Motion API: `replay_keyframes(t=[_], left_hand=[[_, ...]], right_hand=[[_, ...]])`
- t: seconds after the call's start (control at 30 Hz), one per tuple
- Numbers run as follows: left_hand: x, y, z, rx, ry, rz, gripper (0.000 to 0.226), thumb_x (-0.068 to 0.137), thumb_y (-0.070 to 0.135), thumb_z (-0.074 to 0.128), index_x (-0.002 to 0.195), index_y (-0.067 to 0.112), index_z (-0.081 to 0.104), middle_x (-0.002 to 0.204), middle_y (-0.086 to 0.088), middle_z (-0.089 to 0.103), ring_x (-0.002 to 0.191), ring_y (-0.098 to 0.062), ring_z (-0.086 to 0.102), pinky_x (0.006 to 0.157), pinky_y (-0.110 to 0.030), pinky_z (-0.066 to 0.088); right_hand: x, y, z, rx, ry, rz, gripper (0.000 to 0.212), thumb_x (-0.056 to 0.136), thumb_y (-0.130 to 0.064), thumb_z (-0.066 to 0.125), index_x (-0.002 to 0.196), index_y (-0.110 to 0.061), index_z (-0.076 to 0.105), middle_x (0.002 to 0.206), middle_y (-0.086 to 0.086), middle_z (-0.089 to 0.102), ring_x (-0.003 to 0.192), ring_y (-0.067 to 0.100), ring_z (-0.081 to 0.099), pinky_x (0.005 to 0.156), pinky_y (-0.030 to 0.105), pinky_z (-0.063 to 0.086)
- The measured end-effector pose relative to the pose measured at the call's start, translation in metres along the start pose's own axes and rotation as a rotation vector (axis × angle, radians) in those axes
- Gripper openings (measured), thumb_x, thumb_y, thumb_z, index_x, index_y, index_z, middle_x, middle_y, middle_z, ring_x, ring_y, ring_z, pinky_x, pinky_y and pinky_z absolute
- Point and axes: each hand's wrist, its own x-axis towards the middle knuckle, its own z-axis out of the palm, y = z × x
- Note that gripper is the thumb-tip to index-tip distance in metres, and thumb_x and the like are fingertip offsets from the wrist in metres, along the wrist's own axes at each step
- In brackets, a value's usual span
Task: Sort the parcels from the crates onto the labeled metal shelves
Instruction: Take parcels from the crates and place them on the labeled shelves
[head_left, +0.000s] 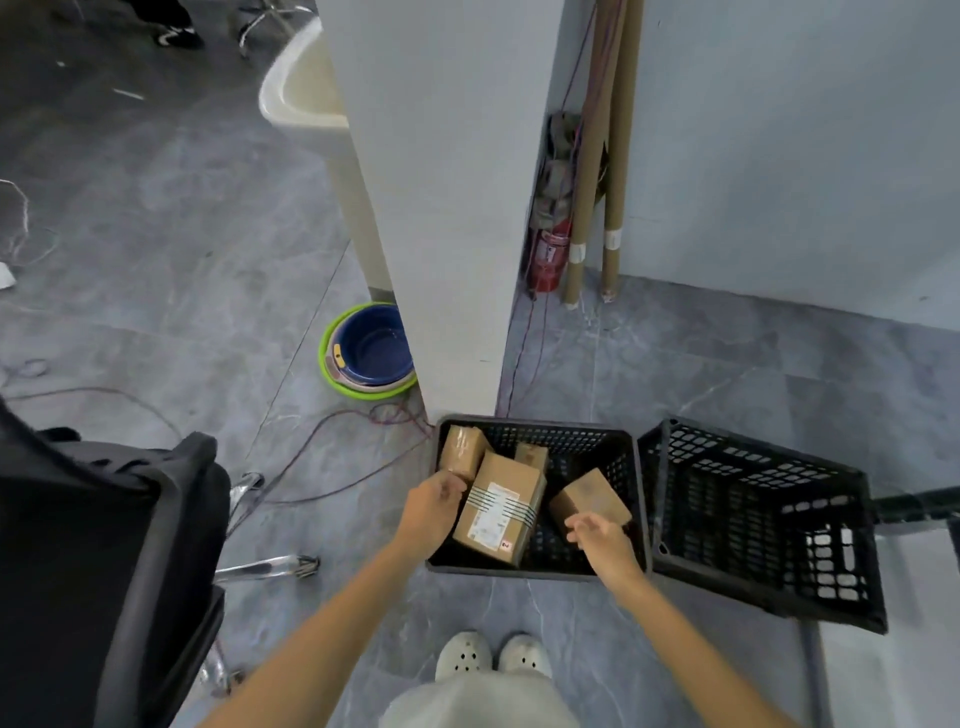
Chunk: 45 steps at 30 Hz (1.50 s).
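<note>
A black plastic crate stands on the floor in front of my feet and holds several cardboard parcels. The largest parcel has a white label and dark straps; my left hand touches its left edge with curled fingers. A smaller parcel leans in the crate's far left corner, another small one sits behind the large one, and a tilted box lies on the right. My right hand hovers just in front of that tilted box, fingers apart. No shelves are in view.
A second black crate lies tipped on its side to the right. A white pillar rises just behind the crates, with stacked basins at its left. A black office chair is at left; cables trail over the floor.
</note>
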Motion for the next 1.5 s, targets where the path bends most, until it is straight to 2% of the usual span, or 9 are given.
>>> replay_keyframes(t=[0.3,0.47,0.6,0.87,0.97,1.13,1.3,1.4,1.5], left_hand=[[0.167,-0.202,0.116,0.096,-0.062,-0.266,0.045,0.094,0.013,0.047,0.139,0.008,0.040,0.135,-0.008,0.049,0.126,-0.027,0.047,0.106,-0.034,0.039],[0.231,-0.299,0.174,0.046,-0.149,-0.367,0.059,0.081,0.016,0.066,0.132,0.008,0.038,0.132,-0.004,0.051,0.119,-0.021,0.051,0.104,-0.040,0.042],[0.231,-0.294,0.187,0.049,-0.138,-0.318,0.069,0.071,0.014,0.074,0.131,0.011,0.040,0.131,-0.009,0.052,0.118,-0.022,0.053,0.099,-0.039,0.048],[0.149,-0.081,0.102,-0.074,-0.223,-0.243,0.034,0.085,-0.006,0.049,0.111,0.015,0.049,0.116,-0.010,0.060,0.102,-0.025,0.059,0.088,-0.041,0.052],[0.101,0.008,0.071,-0.197,-0.205,-0.224,0.028,0.089,-0.009,0.038,0.094,0.016,0.049,0.096,-0.005,0.054,0.081,-0.017,0.053,0.063,-0.030,0.049],[0.030,0.145,0.003,-0.282,-0.191,-0.142,0.054,0.092,-0.012,0.028,0.132,0.019,0.046,0.121,-0.012,0.055,0.109,-0.035,0.056,0.072,-0.054,0.056],[-0.062,0.267,-0.051,-0.394,-0.221,0.042,0.027,0.092,-0.010,0.041,0.093,0.009,0.061,0.070,-0.001,0.068,0.075,-0.023,0.063,0.056,-0.038,0.055],[-0.114,0.324,-0.064,-0.382,-0.211,0.179,0.017,0.097,0.007,0.044,0.103,0.010,0.060,0.088,-0.001,0.069,0.084,-0.016,0.062,0.059,-0.035,0.058],[-0.158,0.375,-0.067,-0.336,-0.165,0.388,0.018,0.098,0.029,0.044,0.104,0.014,0.053,0.113,-0.013,0.061,0.101,-0.020,0.061,0.077,-0.039,0.058]], right_hand=[[0.196,0.139,0.123,-0.034,-0.118,0.152,0.039,0.099,-0.019,0.045,0.137,-0.009,0.044,0.132,0.012,0.054,0.122,0.024,0.051,0.096,0.029,0.040],[0.241,0.176,0.158,0.202,-0.228,0.190,0.071,0.095,-0.028,0.054,0.151,-0.022,0.010,0.148,0.005,0.037,0.138,0.024,0.033,0.107,0.031,0.031],[0.244,0.179,0.165,0.319,-0.157,0.159,0.069,0.094,-0.011,0.055,0.149,-0.031,0.017,0.148,0.006,0.037,0.133,0.023,0.040,0.110,0.032,0.034],[0.144,0.088,0.065,0.409,-0.093,0.047,0.070,0.094,-0.005,0.054,0.149,-0.031,0.020,0.144,-0.002,0.042,0.134,0.021,0.038,0.102,0.034,0.036],[0.087,0.030,0.009,0.405,-0.031,-0.036,0.067,0.094,0.000,0.051,0.146,-0.033,0.025,0.138,-0.002,0.046,0.132,0.021,0.039,0.109,0.038,0.035],[-0.016,-0.095,-0.088,0.368,-0.019,-0.309,0.053,0.098,-0.004,0.044,0.136,-0.038,0.029,0.120,-0.022,0.052,0.114,-0.005,0.048,0.096,0.009,0.039],[-0.128,-0.181,-0.183,0.376,0.077,-0.528,0.033,0.099,-0.025,0.044,0.125,-0.044,0.042,0.129,-0.014,0.053,0.117,-0.005,0.050,0.101,0.020,0.040],[-0.186,-0.200,-0.222,0.427,0.137,-0.620,0.034,0.099,-0.024,0.043,0.129,-0.041,0.042,0.124,-0.024,0.053,0.110,-0.017,0.049,0.096,0.012,0.041],[-0.233,-0.211,-0.250,0.490,0.217,-0.692,0.034,0.095,-0.036,0.045,0.127,-0.048,0.045,0.134,-0.019,0.051,0.125,-0.004,0.045,0.109,0.029,0.037]])
